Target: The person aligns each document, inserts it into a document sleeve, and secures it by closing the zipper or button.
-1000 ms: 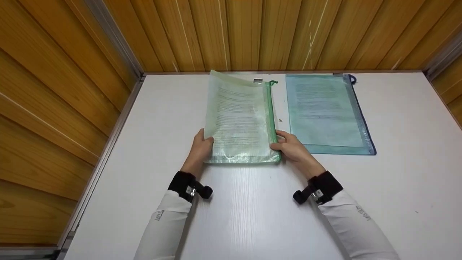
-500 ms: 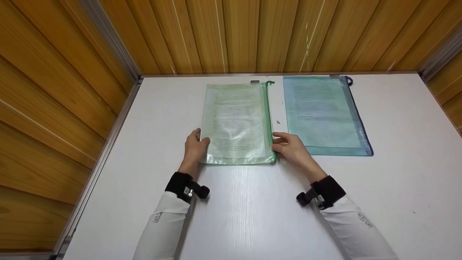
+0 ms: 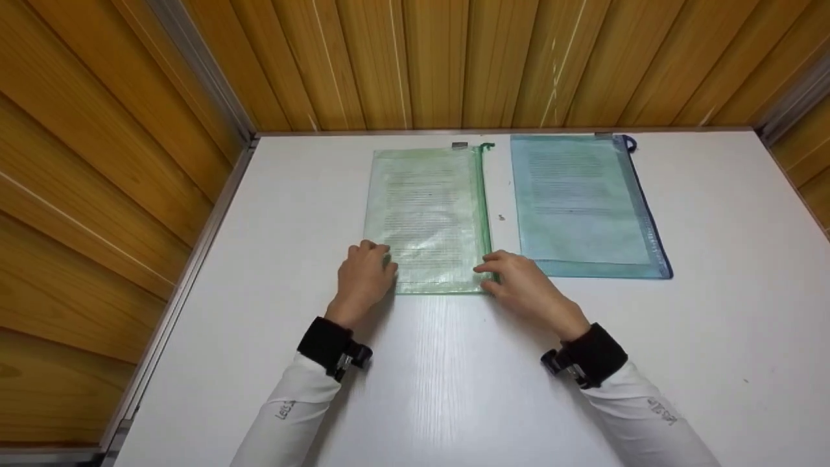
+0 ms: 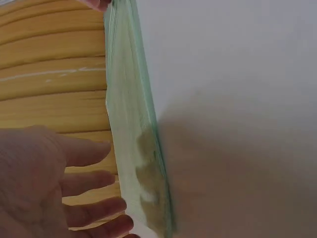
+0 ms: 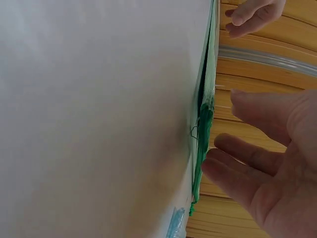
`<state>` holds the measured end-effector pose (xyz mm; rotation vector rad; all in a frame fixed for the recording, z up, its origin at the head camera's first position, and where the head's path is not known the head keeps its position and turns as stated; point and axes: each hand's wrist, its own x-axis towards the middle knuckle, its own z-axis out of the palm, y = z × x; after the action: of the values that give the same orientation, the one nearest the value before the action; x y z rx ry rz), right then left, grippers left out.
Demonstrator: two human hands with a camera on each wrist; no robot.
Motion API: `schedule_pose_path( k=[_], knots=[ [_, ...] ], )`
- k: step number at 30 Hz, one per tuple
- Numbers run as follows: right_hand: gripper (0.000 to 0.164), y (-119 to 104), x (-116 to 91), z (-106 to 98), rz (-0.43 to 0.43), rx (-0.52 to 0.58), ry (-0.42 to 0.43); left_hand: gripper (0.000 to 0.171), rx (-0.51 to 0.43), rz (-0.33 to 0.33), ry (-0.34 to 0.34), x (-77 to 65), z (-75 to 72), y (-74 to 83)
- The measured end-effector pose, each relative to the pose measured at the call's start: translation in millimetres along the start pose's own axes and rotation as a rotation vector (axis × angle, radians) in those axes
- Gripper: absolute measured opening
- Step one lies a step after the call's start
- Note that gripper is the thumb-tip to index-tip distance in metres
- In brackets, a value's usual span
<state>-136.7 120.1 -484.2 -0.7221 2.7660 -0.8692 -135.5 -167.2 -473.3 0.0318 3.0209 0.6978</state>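
Observation:
A green translucent zip document pouch [image 3: 428,214] with printed paper inside lies flat on the white table. My left hand [image 3: 363,279] hovers at its lower left corner, covering that corner in the head view. Loosely bent fingers with nothing between them show on this left hand [image 4: 64,188] in the left wrist view. At the lower right corner is my right hand [image 3: 528,288], its fingertips over the green zip edge. In the right wrist view the right hand [image 5: 282,168] is spread beside the dark green zip [image 5: 204,129], holding nothing.
To the right lies a blue zip document pouch [image 3: 577,207] with a dark blue zip and paper inside. A wooden plank wall [image 3: 428,65] rises behind the table [image 3: 441,389], and another wall [image 3: 84,227] stands on the left.
The pouch's raised far left corner has come down flat. Both hands have let go of its side edges; the left has shifted right over the corner.

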Motion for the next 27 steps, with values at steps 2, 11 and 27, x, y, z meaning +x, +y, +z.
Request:
schedule_pose_path(
  k=[2, 11, 27],
  knots=[
    [0.028, -3, -1, 0, -0.021, -0.046, -0.050, 0.037, 0.025, 0.072, -0.067, -6.1, 0.8, 6.2],
    [0.029, -10, -2, 6, -0.049, -0.114, -0.122, 0.039, 0.219, 0.161, -0.241, -9.7, 0.4, 13.1],
    [0.034, -9, 13, 7, -0.029, -0.129, -0.103, 0.044, 0.223, 0.134, -0.203, 7.6, 7.5, 9.2]
  ],
)
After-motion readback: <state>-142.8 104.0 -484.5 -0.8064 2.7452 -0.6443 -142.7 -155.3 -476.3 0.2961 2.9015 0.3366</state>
